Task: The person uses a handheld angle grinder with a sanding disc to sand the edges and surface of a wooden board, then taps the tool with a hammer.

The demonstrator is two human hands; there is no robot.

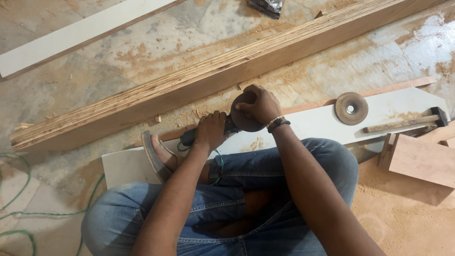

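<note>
- Crossed legs in blue jeans (294,189) fill the near edge, the person sitting on the floor with a sandalled foot (159,156) tucked at the left.
- Both forearms reach away from the camera to a small angle grinder (227,125) held just beyond the knees, over a white board (322,121).
- Left hand (210,130) is wrapped tight around the grinder's body, fingers curled shut on it.
- Right hand (260,105), a beaded bracelet (276,123) at its wrist, lies on the dark round disc (246,116), fingers closed over its upper rim and thumb pressed on its face.
- Green cable (19,199) runs from the tool's tail and loops away to the near left.
- Just behind the hands, a long plywood beam (189,83) crosses the sawdusty floor on a slant.
- Off to the right, a loose sanding disc (351,108) rests on the white board, with a hammer (407,122) just beside it and a wooden block (422,159) nearer.
- Far left, a white strip (71,35) lies well apart.
</note>
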